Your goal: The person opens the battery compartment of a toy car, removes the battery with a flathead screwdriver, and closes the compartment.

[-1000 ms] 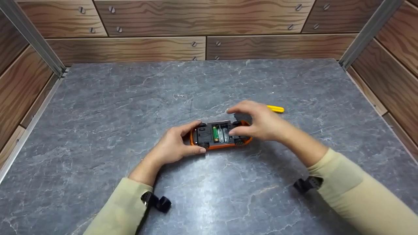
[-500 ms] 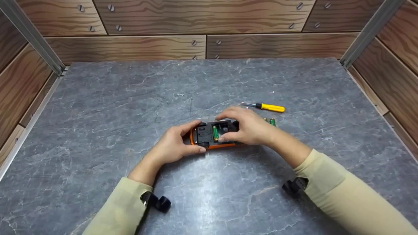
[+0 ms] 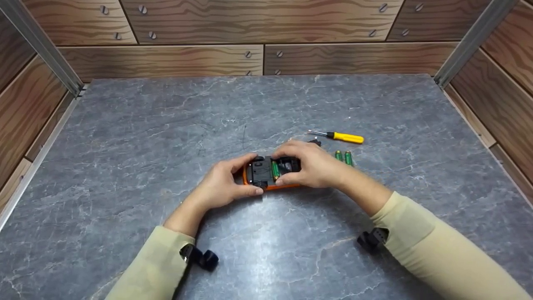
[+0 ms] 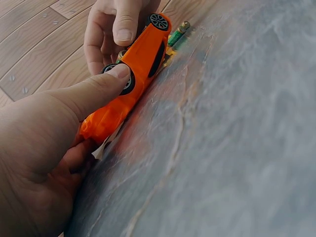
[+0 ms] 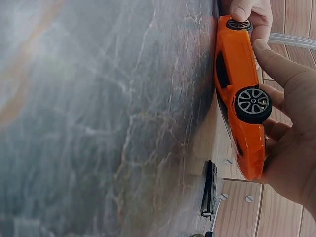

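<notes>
An orange toy car [image 3: 270, 187] lies upside down on the table, its black underside [image 3: 260, 170] facing up and its battery compartment uncovered. My left hand [image 3: 218, 185] grips the car's left end, thumb on the near wheel [image 4: 121, 79] and fingers round the far side. My right hand [image 3: 318, 166] spans the compartment, with thumb and forefinger at the two ends of the single green battery [image 3: 275, 171] visible inside; it appears pinched there. Its thumb [image 5: 261, 45] shows above the car's side in the right wrist view. The palm hides the car's right end.
Two green batteries [image 3: 348, 157] lie on the table just right of my right hand. Behind them lies a screwdriver [image 3: 347, 138] with a yellow handle. A small black piece [image 3: 315, 142] lies beyond my right knuckles. Wood-patterned walls [image 3: 200, 62] bound the grey marbled table [image 3: 166, 112].
My right hand has moved left from the car's right end to the battery, uncovering the screwdriver and the two loose batteries. My left hand and the car have stayed put.
</notes>
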The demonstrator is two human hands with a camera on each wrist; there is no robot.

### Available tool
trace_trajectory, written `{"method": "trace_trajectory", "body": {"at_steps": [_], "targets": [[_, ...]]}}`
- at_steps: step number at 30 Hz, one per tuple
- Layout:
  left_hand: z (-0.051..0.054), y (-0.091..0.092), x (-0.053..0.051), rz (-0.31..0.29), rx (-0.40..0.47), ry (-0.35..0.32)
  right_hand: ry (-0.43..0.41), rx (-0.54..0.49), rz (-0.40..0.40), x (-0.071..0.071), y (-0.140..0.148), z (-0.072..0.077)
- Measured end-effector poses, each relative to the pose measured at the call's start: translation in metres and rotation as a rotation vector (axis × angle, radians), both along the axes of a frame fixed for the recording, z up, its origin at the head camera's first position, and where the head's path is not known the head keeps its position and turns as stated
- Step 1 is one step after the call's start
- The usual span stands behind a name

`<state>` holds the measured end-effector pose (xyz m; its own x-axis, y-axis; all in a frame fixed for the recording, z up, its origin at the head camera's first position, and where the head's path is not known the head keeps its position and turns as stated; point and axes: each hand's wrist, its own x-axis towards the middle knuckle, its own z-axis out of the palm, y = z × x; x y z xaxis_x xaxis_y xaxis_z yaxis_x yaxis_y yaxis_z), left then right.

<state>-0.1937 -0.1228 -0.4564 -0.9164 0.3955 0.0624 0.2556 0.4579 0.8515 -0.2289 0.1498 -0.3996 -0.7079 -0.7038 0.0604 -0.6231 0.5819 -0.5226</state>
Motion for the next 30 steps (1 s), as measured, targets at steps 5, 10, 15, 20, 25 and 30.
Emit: {"method": "trace_trajectory", "body": {"at_steps": [5,10,15,20,25,30], "targets": [[0.0015,-0.0002,0.0006,0.001,0.0,-0.008,-0.007,0.003,0.007,0.0008,-0.0003,0.0002],[0.0012,-0.001,0.0004,0.001,-0.012,0.005,-0.019,0.02,-0.007,0.0003,-0.0006,-0.0002],[0.0001,-0.0003,-0.0007,-0.005,-0.005,0.006,-0.034,0.026,-0.026,-0.0001,0.0002,-0.0015],[-0.0001,0.0002,-0.0012,-0.007,-0.002,0.004,-0.043,0.018,-0.03,-0.0005,0.0008,-0.0033],[-0.0006,-0.0005,-0.0016,-0.011,-0.003,0.015,-0.035,0.03,-0.039,0.0,-0.0003,-0.004],[-0.0003,-0.0005,-0.0011,-0.004,-0.009,0.012,-0.026,0.018,-0.038,0.0005,-0.0012,-0.0046]]}}
